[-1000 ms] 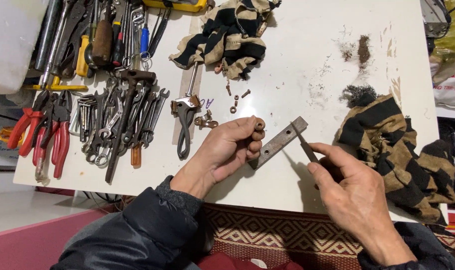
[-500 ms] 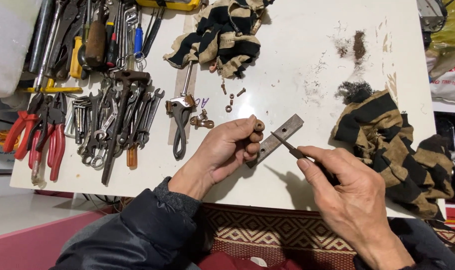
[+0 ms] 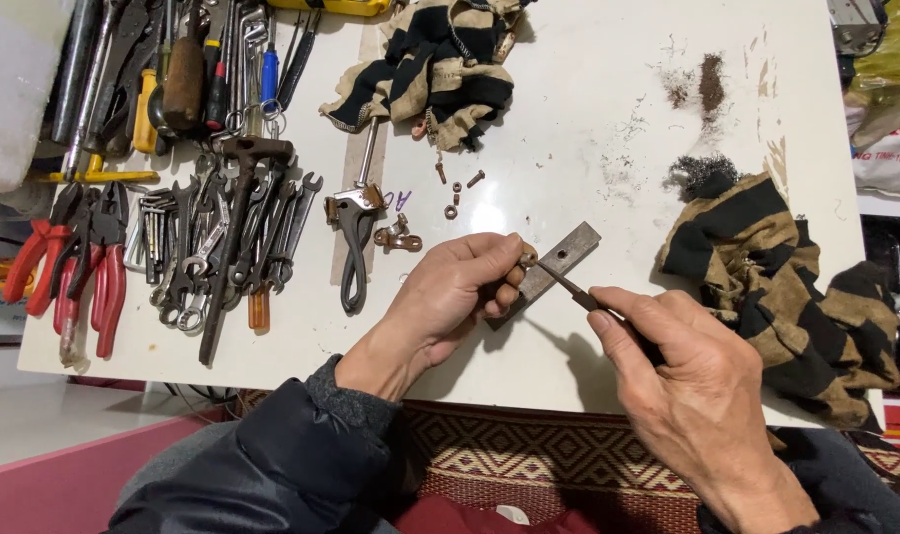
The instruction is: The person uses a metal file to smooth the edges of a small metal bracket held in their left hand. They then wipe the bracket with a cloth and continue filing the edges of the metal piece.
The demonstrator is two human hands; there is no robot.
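Holding the flat metal bar (image 3: 554,265) down on the white desk (image 3: 568,119), the left hand (image 3: 455,297) has its grip closed around the near end of the bar, with the thumb on top and the fingers curled under the edge. The right hand (image 3: 687,386) pinches a thin dark tool (image 3: 568,287) between thumb and forefinger, in a tight closed grip, and the tip of the tool touches the bar close to the left thumb. I cannot tell for sure if it is a small screwdriver or a pick, because most of it is hidden in the hand.

Compared with one second ago, the bar lies almost in the same place and angle, but the tool tip has moved along the bar toward the end held by the left hand, and the right hand came nearer to the left one. So the work on the bar seems to continue at one spot by the left fingers, not to finish.

Just beyond the bar lie some small screws and nuts (image 3: 455,193), a grey locking plier (image 3: 356,232), and a row of spanners (image 3: 222,247). A striped cloth (image 3: 776,277) is to the right.
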